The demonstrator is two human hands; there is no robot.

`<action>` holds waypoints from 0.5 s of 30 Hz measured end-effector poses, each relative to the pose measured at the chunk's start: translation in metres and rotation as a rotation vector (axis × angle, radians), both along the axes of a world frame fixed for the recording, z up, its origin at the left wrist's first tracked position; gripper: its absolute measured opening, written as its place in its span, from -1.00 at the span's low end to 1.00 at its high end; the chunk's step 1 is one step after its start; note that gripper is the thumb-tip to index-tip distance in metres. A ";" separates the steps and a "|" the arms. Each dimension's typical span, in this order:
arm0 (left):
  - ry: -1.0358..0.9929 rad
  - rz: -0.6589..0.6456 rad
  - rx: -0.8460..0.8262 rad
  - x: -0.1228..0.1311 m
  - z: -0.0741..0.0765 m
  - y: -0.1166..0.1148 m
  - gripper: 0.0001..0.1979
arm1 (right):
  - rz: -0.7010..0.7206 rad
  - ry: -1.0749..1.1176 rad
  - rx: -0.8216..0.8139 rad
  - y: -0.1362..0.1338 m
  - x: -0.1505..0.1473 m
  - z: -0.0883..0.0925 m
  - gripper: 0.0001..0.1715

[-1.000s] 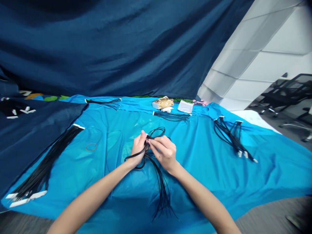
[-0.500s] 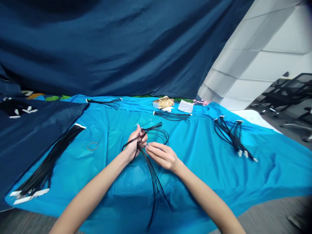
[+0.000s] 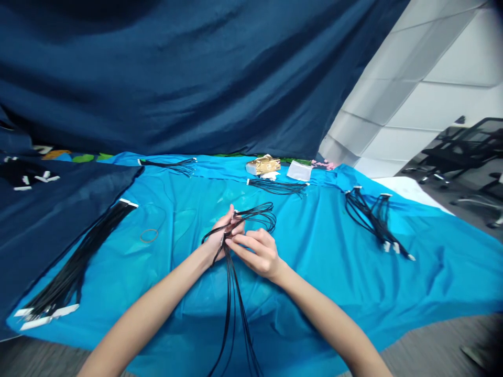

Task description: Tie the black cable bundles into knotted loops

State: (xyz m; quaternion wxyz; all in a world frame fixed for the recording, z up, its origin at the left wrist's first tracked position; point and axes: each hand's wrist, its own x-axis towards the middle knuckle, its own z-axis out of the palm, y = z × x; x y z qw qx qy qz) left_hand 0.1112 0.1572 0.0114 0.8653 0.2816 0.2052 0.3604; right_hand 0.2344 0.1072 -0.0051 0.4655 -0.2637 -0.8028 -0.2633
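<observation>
A bundle of thin black cables (image 3: 259, 213) with small connectors loops above my hands, and its loose strands hang down toward the cloth's front edge. My left hand (image 3: 220, 238) is closed around the bundle, thumb pointing up. Close against it, my right hand (image 3: 259, 252) pinches at a connector or strand end by the left palm; exactly what sits between its fingertips is hidden. Both hands are over the middle of the blue cloth (image 3: 314, 293).
A long black cable bundle with white connectors (image 3: 82, 256) lies left, near a rubber band (image 3: 149, 235). Another bundle (image 3: 369, 222) lies right. At the back are two smaller bundles, a gold packet (image 3: 263, 166) and a white box (image 3: 299, 170). Chairs (image 3: 467, 152) stand beyond.
My right hand has moved slightly left, closer to the left palm. The upper loops have shifted right and a little down, while the hanging strands have swung left.
</observation>
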 end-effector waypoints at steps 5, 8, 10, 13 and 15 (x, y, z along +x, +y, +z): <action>0.021 0.013 -0.034 0.002 -0.001 -0.001 -0.56 | -0.018 0.001 0.021 0.001 -0.002 -0.001 -0.83; 0.069 0.017 -0.087 0.002 -0.001 -0.002 -0.55 | 0.065 0.152 -0.100 0.000 -0.006 0.002 -0.85; 0.086 0.044 -0.084 0.002 -0.001 -0.002 -0.56 | 0.179 0.317 -0.261 -0.001 -0.007 0.007 -0.85; 0.100 0.077 -0.023 0.001 -0.002 0.002 -0.56 | 0.393 0.673 -0.546 -0.001 -0.005 0.018 -0.89; 0.132 0.084 0.020 0.002 -0.004 0.004 -0.54 | 0.519 0.960 -0.705 0.001 0.002 0.024 -0.93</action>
